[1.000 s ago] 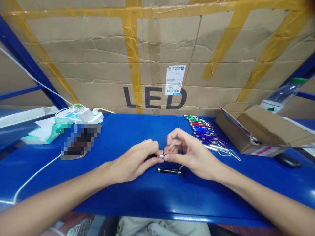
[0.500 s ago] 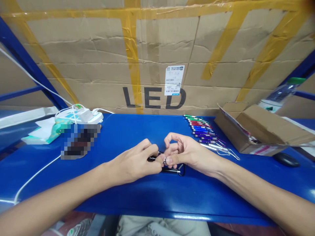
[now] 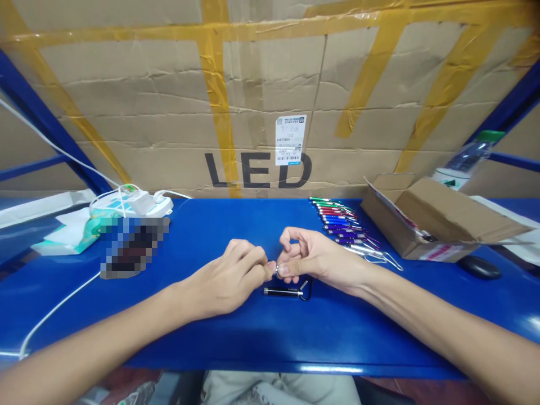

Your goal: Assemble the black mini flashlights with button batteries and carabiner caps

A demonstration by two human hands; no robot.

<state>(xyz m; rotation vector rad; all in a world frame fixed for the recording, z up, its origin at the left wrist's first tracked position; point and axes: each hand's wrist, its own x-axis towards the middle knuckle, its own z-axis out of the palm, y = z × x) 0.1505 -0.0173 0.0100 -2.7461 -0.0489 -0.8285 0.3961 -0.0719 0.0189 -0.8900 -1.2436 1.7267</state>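
Both hands meet above the middle of the blue table. My right hand pinches a small silver ring-like piece between thumb and finger. My left hand is closed, its fingertips touching the same piece from the left; whatever else lies inside its fingers is hidden. Just below the hands, a black pen-like tube with silver ends lies flat on the table, a black clip loop at its right end. To the right and behind, a row of similar tubes in green, red, blue, purple and silver is laid out.
An open cardboard box stands at the right, beside a black mouse and a bottle. At the left are a power strip, a tissue pack and a blurred-out object. A large carton rises behind the table.
The view has shifted slightly. My left hand has moved a little off the black tube, which now shows fully. The dark piece seen earlier at the left fingers is now out of sight.
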